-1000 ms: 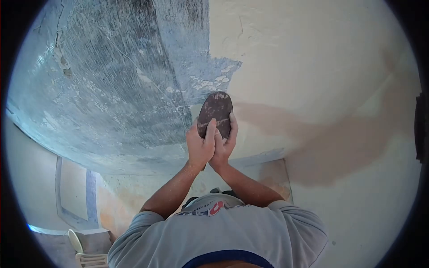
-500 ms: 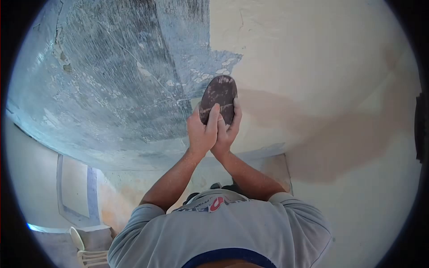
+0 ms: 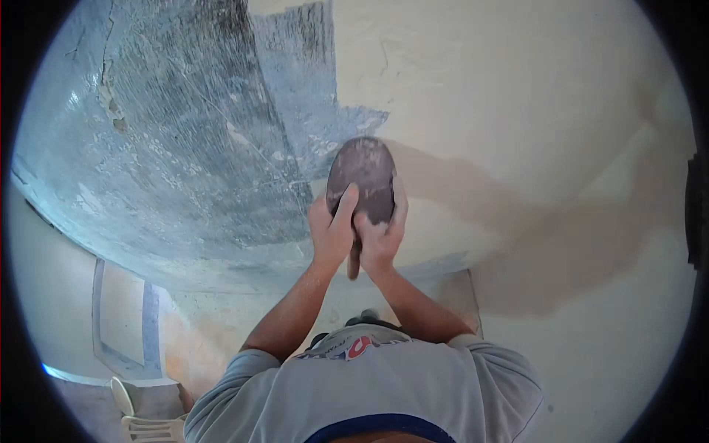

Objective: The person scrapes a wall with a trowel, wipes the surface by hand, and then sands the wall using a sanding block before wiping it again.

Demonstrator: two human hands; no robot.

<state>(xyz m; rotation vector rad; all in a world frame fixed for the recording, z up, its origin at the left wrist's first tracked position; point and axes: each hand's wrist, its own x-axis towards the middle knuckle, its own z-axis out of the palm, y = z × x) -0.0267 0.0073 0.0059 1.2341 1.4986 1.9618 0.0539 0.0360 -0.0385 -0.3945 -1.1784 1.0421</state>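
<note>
A dark, purplish-brown oval tool [image 3: 363, 159] with pale dusty scuffs is held in front of the wall, its rounded end up. Below it, a short brown handle [image 3: 354, 264] shows between my wrists. My left hand [image 3: 334, 230] grips its left side, thumb laid across the face. On the opposite side, my right hand [image 3: 384, 232] wraps the lower edge, fingers along the rim. Behind the tool, the wall's bare, scraped blue-grey patch [image 3: 199, 133] meets the cream-coated part [image 3: 480, 96]. What kind of tool this is I cannot tell.
Pale plastic chairs [image 3: 151, 428] stand at the lower left, near a blue-edged doorway [image 3: 151, 325]. A crack with chipped plaster [image 3: 114, 118] runs down the wall's upper left. Shadows of my arms fall across the cream wall at right. A dark object [image 3: 693, 210] sits at the right edge.
Both hands and the oval tool have come slightly down in view. The tool has turned to show a broader face, and its handle now shows below my hands. The wall has shifted in view.
</note>
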